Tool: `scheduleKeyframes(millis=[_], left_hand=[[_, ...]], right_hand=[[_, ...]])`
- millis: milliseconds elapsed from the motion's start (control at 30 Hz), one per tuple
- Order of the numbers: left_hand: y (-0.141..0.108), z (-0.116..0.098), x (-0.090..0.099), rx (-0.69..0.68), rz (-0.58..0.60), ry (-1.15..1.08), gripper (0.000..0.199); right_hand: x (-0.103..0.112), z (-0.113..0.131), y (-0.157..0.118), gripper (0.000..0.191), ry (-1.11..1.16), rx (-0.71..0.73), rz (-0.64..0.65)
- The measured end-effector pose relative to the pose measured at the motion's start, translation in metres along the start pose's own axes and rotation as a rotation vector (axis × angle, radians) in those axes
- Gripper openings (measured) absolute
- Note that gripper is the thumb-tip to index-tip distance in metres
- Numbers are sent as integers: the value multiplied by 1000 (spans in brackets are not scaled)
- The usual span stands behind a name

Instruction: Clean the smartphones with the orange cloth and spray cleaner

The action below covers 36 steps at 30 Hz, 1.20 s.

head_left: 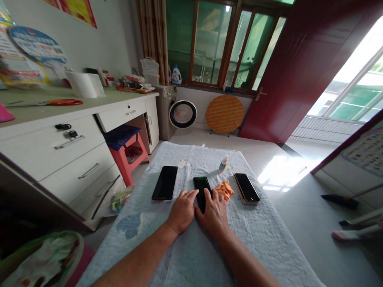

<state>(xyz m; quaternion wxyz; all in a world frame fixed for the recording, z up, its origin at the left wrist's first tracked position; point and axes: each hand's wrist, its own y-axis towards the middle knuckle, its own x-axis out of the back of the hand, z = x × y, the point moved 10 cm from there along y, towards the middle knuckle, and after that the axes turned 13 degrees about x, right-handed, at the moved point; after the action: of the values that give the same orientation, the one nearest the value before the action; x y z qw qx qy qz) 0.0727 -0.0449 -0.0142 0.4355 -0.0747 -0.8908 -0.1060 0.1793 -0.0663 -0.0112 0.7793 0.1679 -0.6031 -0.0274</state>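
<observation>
A black smartphone (201, 184) lies on the cloth-covered table between my hands. My left hand (183, 211) has its fingers bent together against the phone's left edge, its thumb out of sight. Over the lower right part of the phone is my right hand (214, 213), its thumb near the bottom left corner and its fingers on the screen and right side. An orange cloth (225, 190) lies crumpled just beyond the right fingers. To the left is a larger dark-screened phone (165, 183); on the right, another phone (247, 187) rests on a flat box. A small spray bottle (223, 164) stands upright behind the cloth.
A pale blue quilted cloth (185, 255) covers the table. Along the left runs a desk with drawers (89, 147), and a red stool (127, 149) is tucked by it. A bin (74, 255) stands at lower left. Behind are a washing machine (164, 107) and a round wooden tabletop (225, 113).
</observation>
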Motion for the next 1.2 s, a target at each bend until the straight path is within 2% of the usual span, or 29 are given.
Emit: scheduleKeyframes(millis=[367, 467, 533, 633, 700, 800, 900, 1033, 1200], left_hand=[[-1, 3, 2, 2, 7, -117, 61], [-1, 7, 7, 37, 32, -296, 59], [-1, 13, 9, 108, 58, -491, 54], [-1, 11, 5, 151, 167, -822, 60], [-2, 7, 2, 155, 228, -962, 65], [-3, 4, 0, 158, 273, -1013, 67], [-4, 3, 0, 143, 264, -937, 66], [-6, 3, 0, 121, 237, -784, 67], [-6, 2, 1, 106, 207, -705, 66]], right_hand=[[14, -6, -1, 67, 174, 46, -125], [16, -8, -1, 70, 217, 69, -129], [18, -9, 0, 72, 259, 95, -133], [24, -11, 1, 77, 309, 123, -136], [26, -12, 1, 81, 328, 124, -125], [31, -14, 2, 85, 348, 126, -109], [42, -20, 4, 84, 348, 141, -134], [62, -47, 6, 82, 274, 121, -225], [87, -116, 1, 76, 56, -51, -377]])
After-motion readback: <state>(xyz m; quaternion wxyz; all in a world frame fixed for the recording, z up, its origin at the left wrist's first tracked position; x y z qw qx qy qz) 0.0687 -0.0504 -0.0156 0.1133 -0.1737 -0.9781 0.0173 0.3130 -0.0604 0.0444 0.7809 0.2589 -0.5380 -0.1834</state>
